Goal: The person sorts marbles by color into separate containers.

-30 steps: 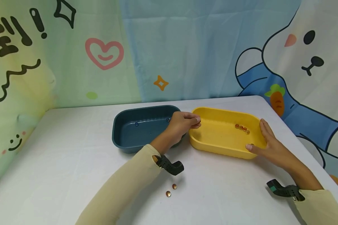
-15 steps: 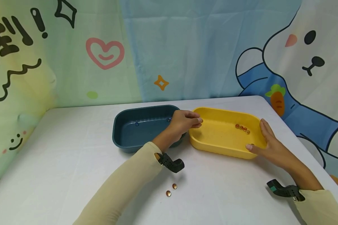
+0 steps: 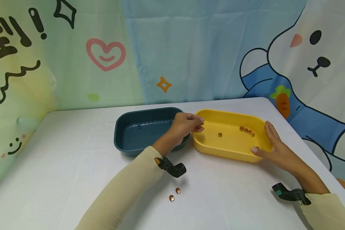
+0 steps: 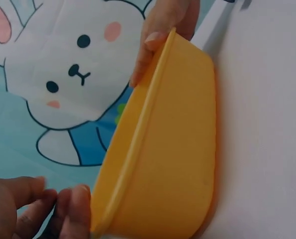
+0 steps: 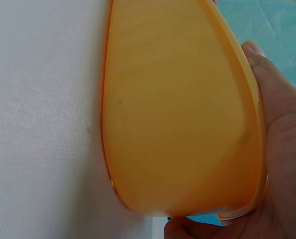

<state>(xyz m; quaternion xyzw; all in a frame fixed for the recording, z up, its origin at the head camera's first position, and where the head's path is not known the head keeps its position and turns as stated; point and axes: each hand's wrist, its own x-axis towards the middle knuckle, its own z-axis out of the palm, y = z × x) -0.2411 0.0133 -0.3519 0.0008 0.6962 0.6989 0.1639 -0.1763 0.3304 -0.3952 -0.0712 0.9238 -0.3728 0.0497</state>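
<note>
My left hand hovers by the left rim of a yellow tray, its fingers loosely bent with nothing seen between them. In the left wrist view those fingertips are beside the tray's rim. A small amber glass bead lies on the tray floor just right of this hand. Farther right, several similar beads sit in a short row, and another is partly hidden near the right thumb. My right hand grips the tray's right end, thumb over the front rim and fingers along the side.
A dark blue tray stands left of the yellow one, partly behind my left wrist, with blue beads inside. Two amber beads lie on the white tablecloth in front. A printed curtain hangs behind the table.
The bead at my left fingertips has been let go and now lies on the yellow tray's floor. My left hand has drawn back slightly leftward. The right hand stays put.
</note>
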